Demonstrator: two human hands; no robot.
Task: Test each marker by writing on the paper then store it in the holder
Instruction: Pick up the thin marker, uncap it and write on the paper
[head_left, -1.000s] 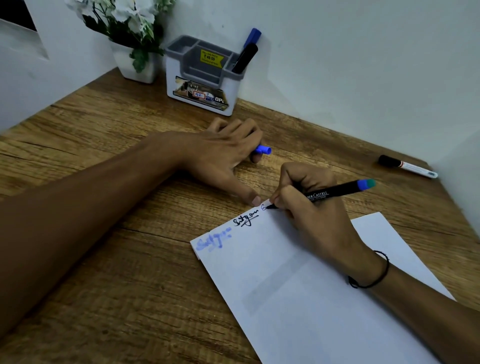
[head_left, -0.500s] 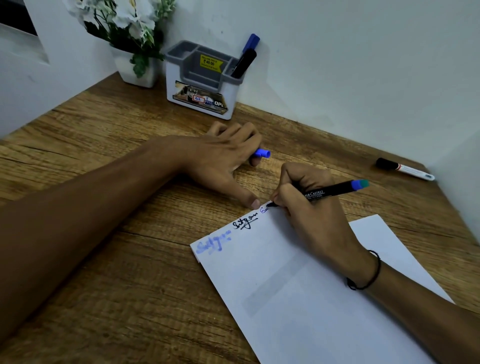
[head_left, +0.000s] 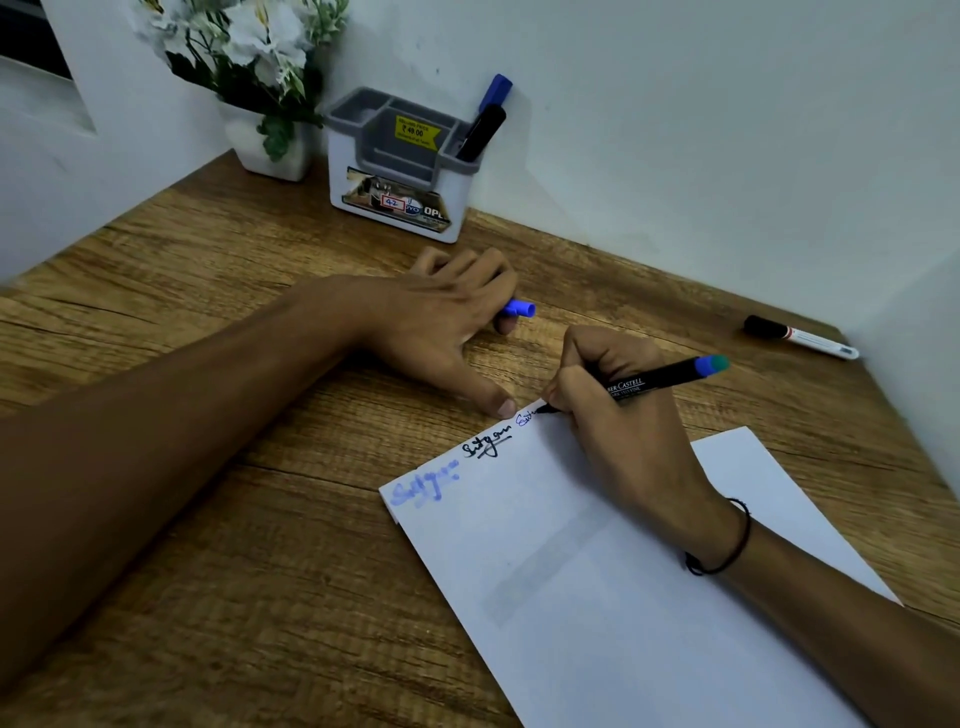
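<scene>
My right hand (head_left: 618, 415) grips a black marker with a blue end (head_left: 660, 382), its tip on the top edge of the white paper (head_left: 597, 571) where thin blue letters trail after a black and a pale blue scribble. My left hand (head_left: 441, 322) lies on the table with its thumb pressing the paper's top corner, and its fingers curl over a blue cap (head_left: 519, 309). The grey and white holder (head_left: 400, 171) stands at the back wall with a blue marker (head_left: 496, 93) and a black marker (head_left: 480, 132) in its right slot.
A white marker with a black cap (head_left: 800, 336) lies at the far right of the wooden table (head_left: 234, 519) near the wall corner. A white pot of artificial flowers (head_left: 260, 93) stands left of the holder. Walls close in the back and right.
The marker tip has moved slightly right along the paper's top edge, adding blue letters. My left hand has stayed put. The camera view has shifted a little.
</scene>
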